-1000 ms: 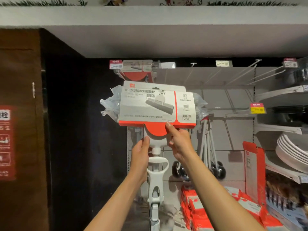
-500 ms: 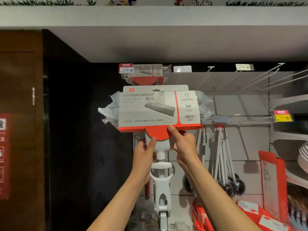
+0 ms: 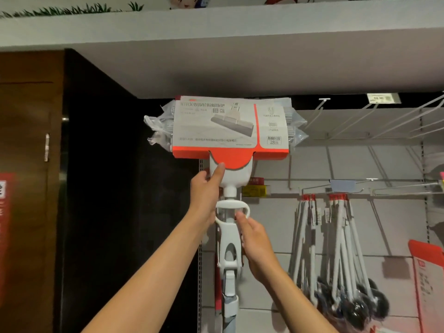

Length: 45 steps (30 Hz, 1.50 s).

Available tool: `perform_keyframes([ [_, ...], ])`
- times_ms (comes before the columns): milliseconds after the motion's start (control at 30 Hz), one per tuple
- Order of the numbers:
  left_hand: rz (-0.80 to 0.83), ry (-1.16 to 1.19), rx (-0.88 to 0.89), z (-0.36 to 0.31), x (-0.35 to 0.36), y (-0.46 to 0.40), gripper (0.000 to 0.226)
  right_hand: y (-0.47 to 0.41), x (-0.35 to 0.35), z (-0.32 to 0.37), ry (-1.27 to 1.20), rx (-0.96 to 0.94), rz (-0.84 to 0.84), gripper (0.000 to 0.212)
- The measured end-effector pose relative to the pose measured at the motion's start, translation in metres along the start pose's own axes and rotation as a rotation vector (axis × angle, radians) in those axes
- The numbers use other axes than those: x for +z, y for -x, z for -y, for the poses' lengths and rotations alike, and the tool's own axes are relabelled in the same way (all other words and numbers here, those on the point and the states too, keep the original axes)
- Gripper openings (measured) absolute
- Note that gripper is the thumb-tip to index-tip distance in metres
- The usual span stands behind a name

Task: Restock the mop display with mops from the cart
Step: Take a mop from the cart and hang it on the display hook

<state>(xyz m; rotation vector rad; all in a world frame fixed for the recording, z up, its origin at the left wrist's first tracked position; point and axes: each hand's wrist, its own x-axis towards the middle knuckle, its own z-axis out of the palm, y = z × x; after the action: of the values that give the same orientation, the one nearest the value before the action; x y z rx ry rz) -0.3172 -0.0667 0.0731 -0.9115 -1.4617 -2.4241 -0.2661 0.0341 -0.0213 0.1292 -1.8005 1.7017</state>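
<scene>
A sponge mop (image 3: 230, 131) hangs upright, its head wrapped in a grey and orange card sleeve, raised to the top of the display wall. My left hand (image 3: 206, 193) grips the white neck just under the sleeve, thumb pressed on its front. My right hand (image 3: 252, 239) sits lower, beside the white wringer lever (image 3: 229, 236), fingers lightly curled and touching its right side. The pole (image 3: 229, 306) runs down out of view. The hook the mop head is on is hidden behind the sleeve.
Bare white wire hooks (image 3: 374, 121) stick out at upper right. A bunch of white-handled plungers (image 3: 336, 255) hangs at right. A white soffit (image 3: 216, 56) sits close above the mop head. A black panel (image 3: 101, 188) and brown door stand at left. Red-edged packaging (image 3: 427, 284) shows at far right.
The mop head has gone up and back toward the top hook. My right hand left the sleeve's lower edge and dropped to the wringer lever. My left hand stays on the neck.
</scene>
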Motion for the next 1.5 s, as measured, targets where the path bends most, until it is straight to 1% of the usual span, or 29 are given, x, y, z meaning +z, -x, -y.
perform_keyframes([
  [133, 0.040, 0.011, -0.003, -0.004, 0.009, -0.032, 0.041, -0.035, 0.009, 0.004, -0.086, -0.096, -0.112, 0.049],
  [233, 0.127, -0.117, -0.018, -0.006, 0.011, -0.051, 0.046, -0.055, 0.008, 0.007, -0.188, -0.136, -0.140, 0.044],
  [300, 0.171, -0.176, -0.012, -0.001, 0.010, -0.056, 0.045, -0.069, 0.007, 0.009, -0.209, -0.154, -0.150, 0.045],
  [367, 0.192, -0.202, 0.036, 0.011, 0.005, -0.052, 0.039, -0.082, 0.007, 0.011, -0.208, -0.177, -0.160, 0.047],
  [500, 0.172, -0.247, 0.106, 0.039, -0.005, -0.042, 0.031, -0.108, 0.008, 0.021, -0.199, -0.225, -0.171, 0.040],
  [633, 0.110, -0.191, 0.133, 0.048, -0.009, -0.043, 0.026, -0.132, 0.016, 0.033, -0.167, -0.230, -0.199, 0.049],
  [700, 0.133, -0.182, 0.088, 0.055, -0.013, -0.043, 0.030, -0.143, 0.020, 0.037, -0.139, -0.229, -0.208, 0.047],
  [800, 0.247, -0.188, -0.103, 0.070, -0.020, -0.040, 0.045, -0.157, 0.027, 0.042, -0.117, -0.207, -0.231, 0.043],
  [833, 0.277, -0.154, -0.160, 0.074, -0.022, -0.041, 0.049, -0.162, 0.031, 0.044, -0.117, -0.202, -0.232, 0.042],
  [900, 0.270, -0.064, -0.202, 0.080, -0.025, -0.045, 0.056, -0.169, 0.039, 0.046, -0.115, -0.202, -0.231, 0.041],
  [933, 0.242, -0.050, -0.193, 0.084, -0.026, -0.049, 0.059, -0.171, 0.044, 0.047, -0.123, -0.201, -0.227, 0.041],
  [1000, 0.170, -0.114, -0.131, 0.091, -0.029, -0.056, 0.062, -0.175, 0.053, 0.047, -0.168, -0.194, -0.200, 0.040],
  [1067, 0.117, -0.135, -0.064, 0.092, -0.033, -0.060, 0.058, -0.178, 0.059, 0.048, -0.151, -0.168, -0.165, 0.040],
  [1167, 0.107, -0.066, -0.020, 0.087, -0.041, -0.070, 0.052, -0.185, 0.060, 0.051, -0.029, -0.105, -0.090, 0.041],
  [1267, 0.115, -0.044, -0.001, 0.080, -0.047, -0.086, 0.051, -0.188, 0.060, 0.047, 0.028, -0.186, 0.028, 0.029],
  [1400, 0.133, -0.028, 0.031, 0.073, -0.047, -0.105, 0.050, -0.189, 0.060, 0.039, 0.048, -0.298, -0.001, 0.018],
  [1500, 0.139, -0.040, 0.054, 0.068, -0.046, -0.119, 0.049, -0.197, 0.059, 0.044, 0.063, -0.327, -0.044, 0.019],
])
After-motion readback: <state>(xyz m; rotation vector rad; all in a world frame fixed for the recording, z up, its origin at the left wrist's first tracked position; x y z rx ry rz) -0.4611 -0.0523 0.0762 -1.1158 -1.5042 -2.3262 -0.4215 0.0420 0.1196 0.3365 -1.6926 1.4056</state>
